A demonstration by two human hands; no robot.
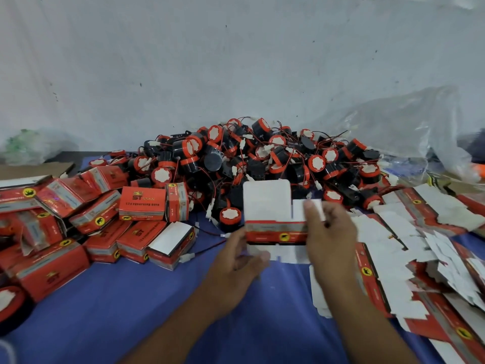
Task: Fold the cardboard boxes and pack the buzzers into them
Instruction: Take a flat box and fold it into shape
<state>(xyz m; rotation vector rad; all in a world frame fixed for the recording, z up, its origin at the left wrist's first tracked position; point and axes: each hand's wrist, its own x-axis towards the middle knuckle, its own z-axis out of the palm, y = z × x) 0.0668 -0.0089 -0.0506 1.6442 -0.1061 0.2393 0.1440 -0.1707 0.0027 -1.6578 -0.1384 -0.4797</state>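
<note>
left hand (236, 261) curled under lower left edge of half-folded box (273, 229); right hand (330, 232) grips its right side, fingertip on white flap. box held over blue cloth (131, 311), just before buzzer pile (262, 158). packed boxes (141, 203) left, flat boxes (393, 253) right.

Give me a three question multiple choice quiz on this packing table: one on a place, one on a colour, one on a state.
1. Where do the flat boxes lie? A) left B) right C) on the floor
2. The cloth is: A) green B) yellow C) blue
3. Top flap of the held box: A) open B) taped shut C) torn off
Key: 1 B, they spread along the right; 2 C, its bare parts show blue; 3 A, its white flap stands up, left hand and right hand holding it.
</note>
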